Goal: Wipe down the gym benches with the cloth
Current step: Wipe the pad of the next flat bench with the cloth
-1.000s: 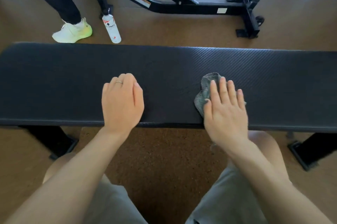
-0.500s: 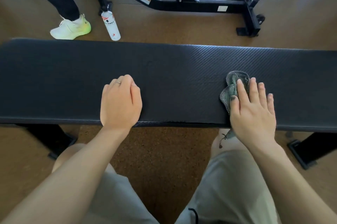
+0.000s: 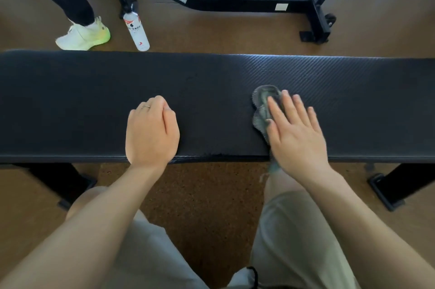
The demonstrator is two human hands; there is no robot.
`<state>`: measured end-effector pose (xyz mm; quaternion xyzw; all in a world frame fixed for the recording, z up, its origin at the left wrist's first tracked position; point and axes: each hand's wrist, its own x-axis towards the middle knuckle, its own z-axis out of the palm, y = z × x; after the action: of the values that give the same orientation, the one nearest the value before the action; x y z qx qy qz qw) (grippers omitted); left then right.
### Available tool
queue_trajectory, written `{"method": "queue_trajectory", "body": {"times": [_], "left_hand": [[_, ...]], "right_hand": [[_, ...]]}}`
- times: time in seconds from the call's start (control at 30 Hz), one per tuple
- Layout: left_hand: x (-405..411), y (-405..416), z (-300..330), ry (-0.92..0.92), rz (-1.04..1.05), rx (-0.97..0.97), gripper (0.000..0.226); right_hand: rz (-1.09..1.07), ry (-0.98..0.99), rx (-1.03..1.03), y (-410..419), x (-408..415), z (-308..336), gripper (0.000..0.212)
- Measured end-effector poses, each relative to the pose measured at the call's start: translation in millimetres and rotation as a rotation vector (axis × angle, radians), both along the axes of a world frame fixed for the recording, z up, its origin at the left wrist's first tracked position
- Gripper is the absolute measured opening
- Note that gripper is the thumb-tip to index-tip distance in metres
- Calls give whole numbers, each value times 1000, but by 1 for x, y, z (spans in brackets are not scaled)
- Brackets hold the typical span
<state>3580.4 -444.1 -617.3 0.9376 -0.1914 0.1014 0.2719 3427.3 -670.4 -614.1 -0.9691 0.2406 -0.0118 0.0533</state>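
A long black padded gym bench (image 3: 70, 105) runs across the head view from edge to edge. My right hand (image 3: 296, 133) lies flat with spread fingers on a crumpled grey cloth (image 3: 262, 105), pressing it on the pad right of centre; part of the cloth hangs over the near edge under my wrist. My left hand (image 3: 151, 133) rests on the pad left of centre, fingers curled under, a ring on one finger, holding nothing.
A white spray bottle (image 3: 136, 31) lies on the brown floor just beyond the bench. Another person's dark-trousered leg and white-green shoe (image 3: 82, 35) stand at the far left. A black machine frame (image 3: 235, 1) occupies the back. Bench feet (image 3: 386, 192) sit on both sides of my knees.
My right hand slid the cloth to the right along the pad, then back to the left. My left hand stayed put, its fingers curling a little more.
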Motion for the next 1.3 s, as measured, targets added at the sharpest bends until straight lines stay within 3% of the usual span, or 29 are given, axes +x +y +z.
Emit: {"method": "queue_trajectory", "body": {"times": [0.1, 0.27, 0.37, 0.47, 0.6, 0.67, 0.77, 0.87, 0.97, 1.07, 1.13, 1.2, 1.3], "left_hand": [[0, -1, -1, -8, -6, -2, 36], [-1, 0, 0, -1, -15, -20, 35], [-2, 2, 2, 1, -22, -38, 32], [-3, 2, 2, 2, -20, -45, 34], [-3, 0, 2, -6, -14, -54, 36], [-2, 0, 0, -7, -14, -56, 35], [-1, 2, -1, 4, 2, -63, 34], [0, 2, -2, 7, 5, -59, 35], [-2, 2, -2, -6, -1, -64, 34], [-2, 1, -2, -17, -6, -62, 33], [-1, 0, -3, -26, -6, -54, 33], [-1, 0, -3, -31, -7, -53, 33], [-1, -1, -1, -34, -18, -47, 33]], "right_hand": [[-141, -13, -2, 17, 9, 0, 60], [349, -48, 41, 119, 42, -1, 55], [416, -57, 5, 94, 34, 0, 54], [115, -82, -68, 23, -2, -5, 57], [-334, -25, 35, -12, -29, -1, 65], [-217, -80, -20, 29, -4, 0, 64], [228, -92, 18, 101, 37, -3, 57], [408, -66, 36, 85, 51, 2, 55], [150, -40, -96, -6, 38, -4, 61], [-275, 66, 30, -83, 26, 6, 61], [-388, 67, 65, -71, 47, 7, 59], [-209, 10, 10, -15, 81, 4, 60], [330, -59, -8, 83, 119, -1, 58]]}}
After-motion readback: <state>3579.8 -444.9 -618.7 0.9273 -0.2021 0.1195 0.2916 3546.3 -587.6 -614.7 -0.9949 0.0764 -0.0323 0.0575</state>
